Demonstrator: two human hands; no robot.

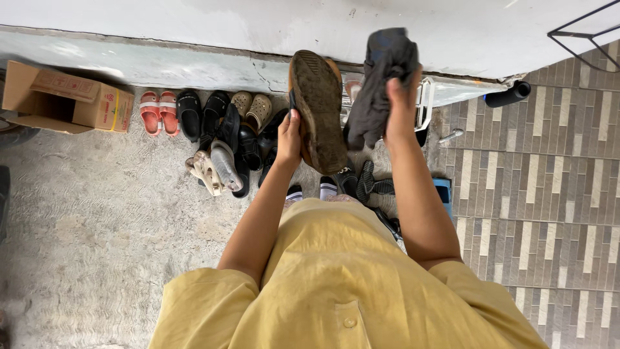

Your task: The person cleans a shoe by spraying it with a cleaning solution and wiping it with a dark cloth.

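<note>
Head view: a shoe and a cloth held up over a rough concrete floor [97,239].

Left to right: an open cardboard box [64,97], ribbed pink sandals [158,111] and a heap of dark shoes [236,145] along the wall; the left hand [289,139] grips a brown shoe [318,110], its worn, grimy sole facing the camera; the right hand [402,103] clutches a limp dark grey cloth [381,81] beside it; patterned tiles [549,161] lie far right.
</note>
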